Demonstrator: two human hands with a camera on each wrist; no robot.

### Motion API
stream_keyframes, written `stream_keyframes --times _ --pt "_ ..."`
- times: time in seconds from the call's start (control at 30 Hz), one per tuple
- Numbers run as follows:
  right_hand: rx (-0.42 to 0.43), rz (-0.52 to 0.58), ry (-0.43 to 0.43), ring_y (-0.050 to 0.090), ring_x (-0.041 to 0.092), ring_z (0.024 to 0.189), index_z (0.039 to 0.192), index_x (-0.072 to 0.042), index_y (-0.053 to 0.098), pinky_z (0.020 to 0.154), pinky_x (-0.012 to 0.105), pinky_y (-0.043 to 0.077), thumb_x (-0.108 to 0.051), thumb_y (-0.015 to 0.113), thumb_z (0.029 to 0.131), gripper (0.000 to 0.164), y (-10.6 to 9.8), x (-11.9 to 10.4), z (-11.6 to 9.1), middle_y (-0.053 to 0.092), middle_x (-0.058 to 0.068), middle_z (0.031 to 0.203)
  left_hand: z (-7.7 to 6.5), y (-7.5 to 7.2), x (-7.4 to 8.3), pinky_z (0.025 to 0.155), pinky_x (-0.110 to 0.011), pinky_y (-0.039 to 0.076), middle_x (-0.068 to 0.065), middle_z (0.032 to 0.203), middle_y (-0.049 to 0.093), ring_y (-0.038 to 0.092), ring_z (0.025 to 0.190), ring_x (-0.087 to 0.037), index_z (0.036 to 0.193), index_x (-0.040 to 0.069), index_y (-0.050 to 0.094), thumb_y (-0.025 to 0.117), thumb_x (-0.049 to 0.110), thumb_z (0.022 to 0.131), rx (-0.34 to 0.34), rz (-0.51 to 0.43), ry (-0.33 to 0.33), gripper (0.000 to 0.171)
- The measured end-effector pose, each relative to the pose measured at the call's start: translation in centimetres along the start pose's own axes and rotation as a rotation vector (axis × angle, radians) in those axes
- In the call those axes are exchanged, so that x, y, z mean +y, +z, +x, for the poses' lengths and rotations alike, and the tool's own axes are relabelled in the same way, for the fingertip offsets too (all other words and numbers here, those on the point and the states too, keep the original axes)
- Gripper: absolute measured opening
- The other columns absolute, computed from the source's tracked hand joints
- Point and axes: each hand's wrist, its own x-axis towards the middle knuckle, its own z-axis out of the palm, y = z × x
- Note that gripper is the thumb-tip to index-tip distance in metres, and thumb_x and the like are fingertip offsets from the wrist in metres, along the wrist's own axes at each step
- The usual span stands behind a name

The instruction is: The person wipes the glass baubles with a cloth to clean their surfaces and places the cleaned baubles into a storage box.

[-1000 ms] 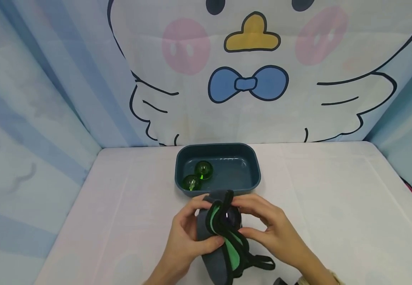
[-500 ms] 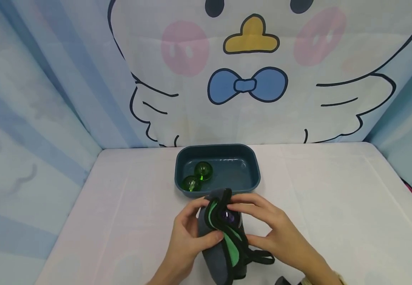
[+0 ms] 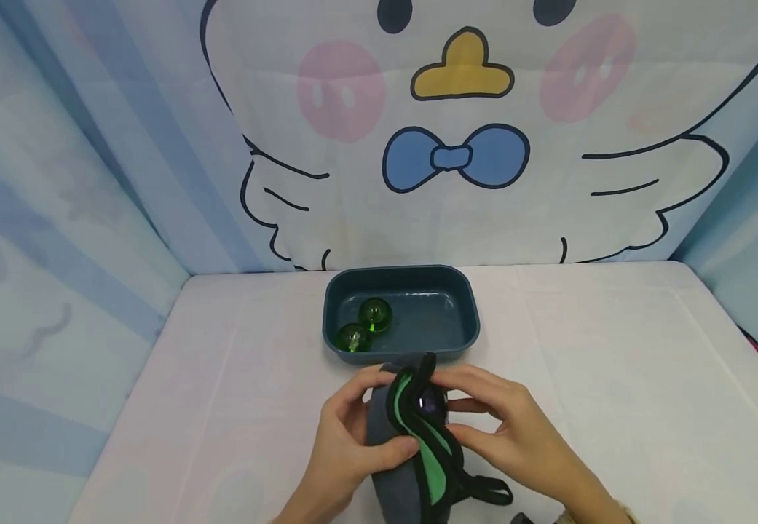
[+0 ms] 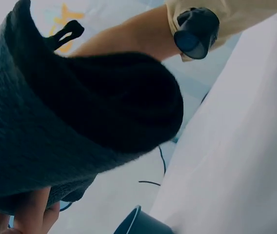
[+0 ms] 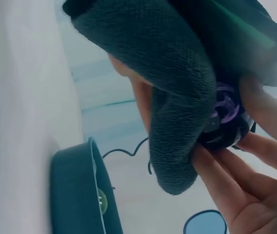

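Observation:
My left hand [image 3: 346,437] grips a thick grey-blue cloth [image 3: 398,486] with black edging, a green inner side and a black hanging loop [image 3: 491,490]. Its thumb presses on the front of the cloth. Wrapped partly in the folds is a dark shiny ball [image 3: 429,405], and in the right wrist view this ball [image 5: 226,112] shows purple swirls. My right hand [image 3: 506,426] pinches the ball from the right between thumb and fingers. Much of the ball is hidden by cloth and fingertips.
Just beyond the hands stands a dark teal rectangular tub [image 3: 427,342]. Two clear green balls, a front one [image 3: 352,338] and a back one [image 3: 375,314], lie at its left end. White cloth covers the table [image 3: 241,407], and a patterned curtain [image 3: 451,218] hangs behind it.
My right fingers spread and shifted over the ball half a second ago, and now close on it again. The cloth has moved slightly to the right. Tub and green balls stay put.

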Motion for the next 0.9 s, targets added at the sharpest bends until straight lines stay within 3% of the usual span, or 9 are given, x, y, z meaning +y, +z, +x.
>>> stream_keyframes --times 0.1,0.27,0.37,0.47,0.53,0.63,0.73,0.8,0.9 --pt "0.033 -0.029 -0.020 0.061 0.011 0.117 0.134 -0.004 0.059 0.087 0.029 0.059 0.008 0.075 0.081 0.056 0.10 -0.05 -0.02 0.063 0.009 0.126 -0.12 0.13 0.14 0.092 -0.040 0.057 -0.017 0.137 0.051 0.061 0.111 -0.026 0.126 -0.001 0.057 0.080 -0.005 0.074 0.027 -0.011 0.006 0.057" --pt "0.065 -0.149 -0.129 0.054 0.014 0.124 0.132 -0.005 0.061 0.100 0.021 0.050 0.006 0.082 0.074 0.062 0.25 -0.04 -0.03 0.058 0.009 0.132 -0.13 0.19 0.27 0.090 -0.042 0.058 -0.017 0.136 0.049 0.062 0.109 -0.025 0.127 0.000 0.056 0.080 -0.005 0.074 0.074 -0.007 -0.005 0.058" --pt "0.049 -0.194 -0.172 0.053 0.015 0.125 0.132 -0.007 0.062 0.104 0.018 0.045 -0.010 0.080 0.083 0.052 0.35 -0.04 0.00 0.057 0.009 0.134 -0.14 0.10 0.27 0.088 -0.043 0.058 -0.016 0.137 0.048 0.063 0.108 -0.026 0.126 0.001 0.056 0.079 -0.005 0.074 0.081 0.001 -0.010 0.058" --pt "0.046 -0.216 -0.190 0.054 0.015 0.124 0.131 -0.007 0.062 0.103 0.017 0.045 -0.025 0.068 0.094 0.042 0.43 0.03 0.06 0.058 0.010 0.133 -0.14 0.01 0.25 0.087 -0.042 0.059 -0.016 0.137 0.048 0.063 0.108 -0.027 0.125 0.000 0.056 0.079 -0.005 0.074 0.075 0.002 -0.003 0.057" --pt "0.051 -0.219 -0.189 0.056 0.014 0.122 0.131 -0.007 0.062 0.102 0.017 0.046 -0.027 0.066 0.095 0.042 0.39 0.11 0.06 0.059 0.009 0.131 -0.11 0.00 0.22 0.087 -0.041 0.059 -0.016 0.136 0.049 0.062 0.107 -0.028 0.125 0.000 0.057 0.079 -0.005 0.074 0.064 0.003 -0.002 0.056" --pt "0.033 -0.141 -0.164 0.058 0.014 0.122 0.132 -0.004 0.060 0.097 0.023 0.052 -0.012 0.071 0.091 0.044 0.22 0.26 0.03 0.059 0.011 0.130 -0.11 0.03 0.22 0.089 -0.040 0.058 -0.016 0.136 0.050 0.062 0.108 -0.029 0.125 0.000 0.057 0.080 -0.004 0.074 0.046 0.001 -0.003 0.056" --pt "0.006 -0.017 -0.086 0.061 0.014 0.119 0.134 -0.001 0.058 0.090 0.031 0.057 0.005 0.075 0.083 0.054 0.09 0.35 0.02 0.060 0.011 0.129 -0.11 0.07 0.23 0.092 -0.039 0.057 -0.017 0.137 0.051 0.061 0.109 -0.029 0.124 0.001 0.058 0.080 -0.005 0.074 0.031 0.006 0.000 0.056" --pt "-0.007 0.025 -0.022 0.060 0.013 0.119 0.135 -0.002 0.057 0.088 0.033 0.059 0.008 0.074 0.082 0.056 0.05 0.38 0.01 0.060 0.010 0.129 -0.09 0.08 0.24 0.093 -0.038 0.057 -0.017 0.137 0.051 0.060 0.110 -0.029 0.124 0.001 0.058 0.080 -0.005 0.073 0.031 0.015 0.002 0.055" --pt "-0.002 -0.003 0.030 0.058 0.011 0.121 0.136 -0.006 0.057 0.090 0.031 0.058 0.006 0.074 0.083 0.057 0.14 0.34 -0.01 0.059 0.007 0.131 -0.05 0.05 0.28 0.091 -0.038 0.058 -0.017 0.136 0.051 0.060 0.109 -0.031 0.125 0.000 0.058 0.081 -0.004 0.074 0.045 0.022 0.001 0.056"
